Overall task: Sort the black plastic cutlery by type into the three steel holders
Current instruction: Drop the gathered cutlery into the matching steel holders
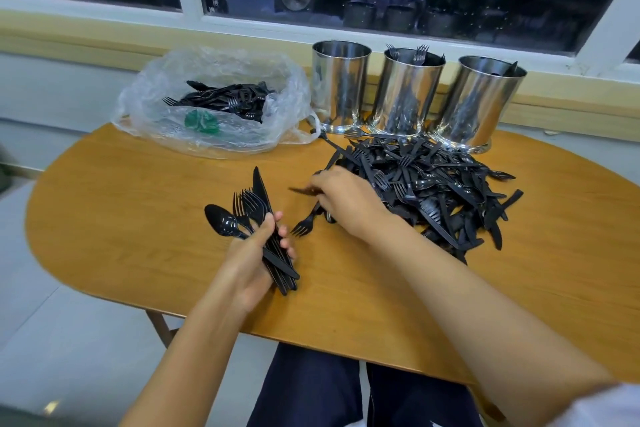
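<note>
My left hand (pixel 254 265) grips a mixed bundle of black cutlery (pixel 256 215): a spoon, forks and a knife, heads pointing away from me. My right hand (pixel 343 199) reaches into the left edge of the big loose pile of black cutlery (pixel 440 189) and pinches a blurred piece; which type I cannot tell. A loose fork (pixel 304 224) lies just under that hand. Three steel holders stand at the back: the left holder (pixel 339 87) shows nothing above its rim, the middle holder (pixel 407 94) has fork tines sticking up, the right holder (pixel 479 104) shows a dark tip.
A clear plastic bag (pixel 211 104) with more black cutlery sits at the table's back left. The oval wooden table (pixel 138 204) ends close to my lap. A window and its sill run right behind the holders.
</note>
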Demonstrator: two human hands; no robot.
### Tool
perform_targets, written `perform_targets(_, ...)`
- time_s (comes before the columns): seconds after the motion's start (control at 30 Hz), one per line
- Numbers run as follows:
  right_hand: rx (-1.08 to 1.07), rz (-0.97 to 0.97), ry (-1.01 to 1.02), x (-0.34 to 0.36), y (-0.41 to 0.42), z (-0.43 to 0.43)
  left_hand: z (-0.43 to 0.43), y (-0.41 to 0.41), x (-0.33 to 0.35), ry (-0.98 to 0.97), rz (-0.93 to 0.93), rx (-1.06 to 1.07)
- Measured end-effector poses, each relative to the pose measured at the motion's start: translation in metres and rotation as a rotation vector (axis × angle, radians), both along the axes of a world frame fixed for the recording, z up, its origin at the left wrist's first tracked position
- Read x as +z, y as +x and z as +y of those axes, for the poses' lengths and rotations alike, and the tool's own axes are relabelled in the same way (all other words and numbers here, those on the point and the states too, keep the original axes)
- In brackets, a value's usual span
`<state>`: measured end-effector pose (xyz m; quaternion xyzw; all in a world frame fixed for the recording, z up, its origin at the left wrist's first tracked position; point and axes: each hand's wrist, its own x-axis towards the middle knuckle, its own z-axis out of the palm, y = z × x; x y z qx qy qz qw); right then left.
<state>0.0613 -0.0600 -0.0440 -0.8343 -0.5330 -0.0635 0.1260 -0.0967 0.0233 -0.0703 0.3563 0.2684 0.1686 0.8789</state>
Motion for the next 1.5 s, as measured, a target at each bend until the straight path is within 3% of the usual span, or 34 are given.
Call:
perform_targets(0.17, -0.115, 0.367, 0.594, 0.043, 0.019, -0.010, 0.001, 0.001, 0.001, -0.026, 0.008, -0.003)
perform_targets(0.33, -0.250, 0.761, 0.939, 0.082, 0.042, -0.038, -0.010, 0.008, 0.010, -0.062, -0.016, -0.021)
perform_targets(0.43, -0.201, 1.020, 0.914, 0.089, 0.038, -0.065, -0.021, 0.012, 0.018, -0.031, -0.012, -0.037)
perform_targets(0.57, -0.122, 1.209, 0.551, 0.071, 0.013, -0.084, -0.040, 0.018, 0.025, -0.021, -0.048, -0.175)
perform_targets(0.63, -0.109, 1.154, 0.445, 0.057, 0.002, -0.085, -0.051, 0.021, 0.027, 0.019, -0.047, -0.264)
perform_targets(0.8, -0.202, 0.871, 0.429, 0.034, -0.006, -0.082, -0.071, 0.024, 0.025, 0.166, -0.048, -0.358)
perform_targets(1.03, -0.153, 0.938, 0.512, 0.032, -0.008, -0.087, -0.072, 0.029, 0.020, 0.142, -0.012, -0.285)
perform_targets(1.17, -0.259, 0.885, 0.569, 0.029, 0.002, -0.109, -0.061, 0.030, 0.018, 0.136, -0.014, -0.229)
perform_targets(1.33, -0.397, 0.654, 0.372, 0.005, 0.001, -0.125, -0.050, 0.029, 0.011, 0.127, 0.003, -0.159)
perform_targets(1.5, -0.405, 0.387, 0.133, -0.018, -0.019, -0.110, -0.050, 0.029, 0.006, 0.071, 0.007, -0.135)
